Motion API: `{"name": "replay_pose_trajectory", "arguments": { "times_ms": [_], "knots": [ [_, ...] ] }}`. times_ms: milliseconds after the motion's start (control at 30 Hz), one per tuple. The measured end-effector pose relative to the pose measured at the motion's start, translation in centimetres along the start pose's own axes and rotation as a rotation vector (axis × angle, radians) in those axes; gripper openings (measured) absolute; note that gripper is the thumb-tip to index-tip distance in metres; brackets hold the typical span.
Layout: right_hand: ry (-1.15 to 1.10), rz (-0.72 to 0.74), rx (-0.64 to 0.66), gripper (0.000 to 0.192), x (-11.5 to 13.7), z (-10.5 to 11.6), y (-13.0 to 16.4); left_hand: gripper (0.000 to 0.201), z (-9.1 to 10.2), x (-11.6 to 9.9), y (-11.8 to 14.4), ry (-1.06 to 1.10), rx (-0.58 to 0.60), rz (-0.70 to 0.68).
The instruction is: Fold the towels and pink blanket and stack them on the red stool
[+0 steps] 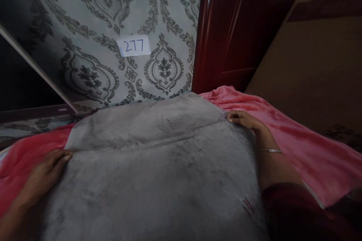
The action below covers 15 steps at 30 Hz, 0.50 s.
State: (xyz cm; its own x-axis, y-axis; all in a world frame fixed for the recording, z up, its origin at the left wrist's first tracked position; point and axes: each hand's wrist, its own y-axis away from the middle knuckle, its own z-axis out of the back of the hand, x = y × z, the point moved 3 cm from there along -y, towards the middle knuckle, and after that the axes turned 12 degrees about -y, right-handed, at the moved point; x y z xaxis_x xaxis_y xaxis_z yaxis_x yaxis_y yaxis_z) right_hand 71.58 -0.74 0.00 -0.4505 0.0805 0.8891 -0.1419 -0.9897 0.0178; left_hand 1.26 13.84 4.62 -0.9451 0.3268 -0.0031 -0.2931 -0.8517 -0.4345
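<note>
Both hands rest at the edges of a grey blanket (158,165), which lies spread wide over a pink blanket (305,147) on what looks like a bed, its far edge reaching toward the patterned wall (93,11).

What could go wrong starts with that big grey sheet. It is soft and limp, so an uneven pull from one side would likely skew it and leave the crease across its middle deeper than it is. The pink blanket beneath is just as loose and could bunch or drag along if the grey one is tugged. A slack grip on either edge would let that side slip free.

The left hand (46,169) lies low at the near left edge, palm down, fingers together and stretched along the border; whether it pinches the cloth or only presses it cannot be told. The right hand (241,118) reaches farther out to the far right edge, arm extended, fingers curled down onto the cloth, seemingly holding it. A thin bangle (270,151) sits on that wrist, and a dark red sleeve (285,207) covers the upper arm. A paper tag (134,46) on the wall reads 277.
</note>
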Motion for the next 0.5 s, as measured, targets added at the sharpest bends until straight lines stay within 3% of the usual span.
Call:
{"name": "replay_pose_trajectory", "arguments": {
  "times_ms": [167,500],
  "knots": [
    [0.001,0.03,-0.006,0.038,0.5,0.9,0.8,0.032,0.1,1.7,0.2,0.173,0.045,0.164],
    [0.037,0.011,0.036,0.034,-1.7,-0.1,-1.1,0.025,-1.2,-0.1,-0.6,0.103,0.103,0.028]
  ]
}}
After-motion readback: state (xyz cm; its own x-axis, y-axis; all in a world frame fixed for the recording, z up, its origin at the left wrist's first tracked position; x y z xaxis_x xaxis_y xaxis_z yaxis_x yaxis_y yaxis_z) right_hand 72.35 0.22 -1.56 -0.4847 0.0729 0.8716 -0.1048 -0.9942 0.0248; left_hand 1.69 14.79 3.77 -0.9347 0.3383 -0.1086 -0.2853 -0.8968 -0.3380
